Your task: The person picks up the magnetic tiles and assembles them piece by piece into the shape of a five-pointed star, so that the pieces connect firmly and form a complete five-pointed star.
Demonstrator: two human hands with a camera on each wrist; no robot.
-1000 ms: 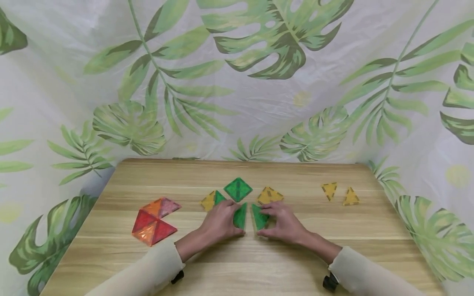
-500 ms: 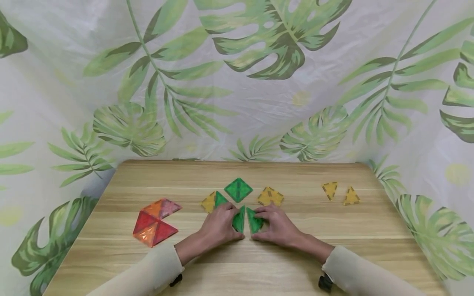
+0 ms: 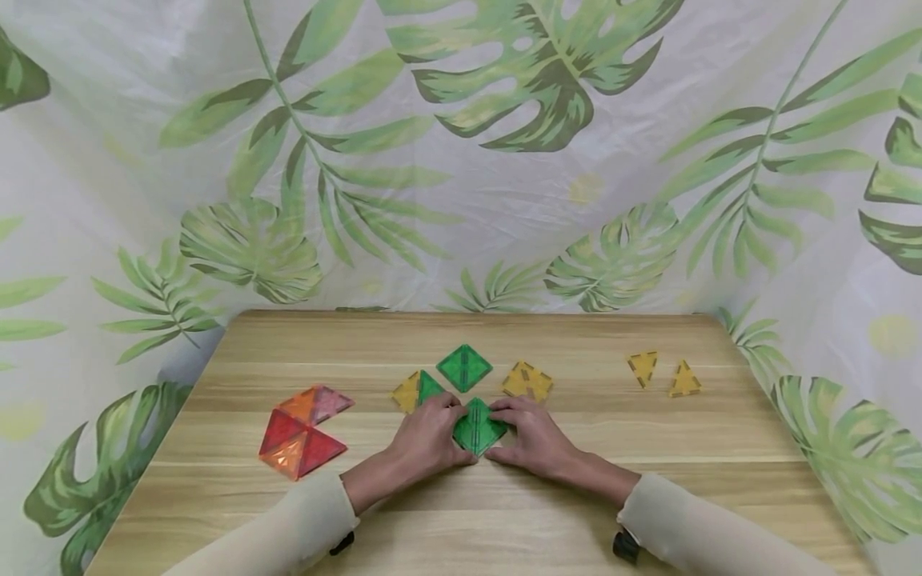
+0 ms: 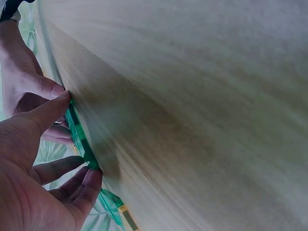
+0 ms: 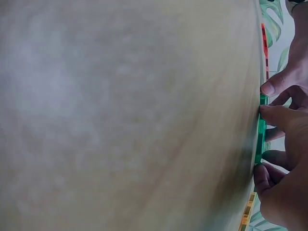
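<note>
Two green triangular magnetic tiles [image 3: 476, 426] lie edge to edge as a diamond in the middle of the table in the head view. My left hand [image 3: 430, 436] pinches the left tile between thumb and fingers. The right tile is pinched the same way by my right hand [image 3: 539, 434]. In the left wrist view the near green tile [image 4: 78, 130] shows edge-on, low over the wood, and the thumbs of both hands almost meet at its end. Just behind the hands sit a green diamond [image 3: 464, 368] and a yellow pair of triangles [image 3: 527, 380].
A yellow triangle beside a green one [image 3: 429, 386] lies partly behind my left hand. Left stands a cluster of red, orange and pink tiles [image 3: 295, 432]. Two loose yellow triangles [image 3: 643, 368] lie far right. A leaf-patterned cloth [image 3: 461, 200] hangs behind the wooden table [image 3: 490, 520].
My right hand has moved left with its green tile, closing the gap, so the two tiles now meet as a diamond. My left hand has barely shifted.
</note>
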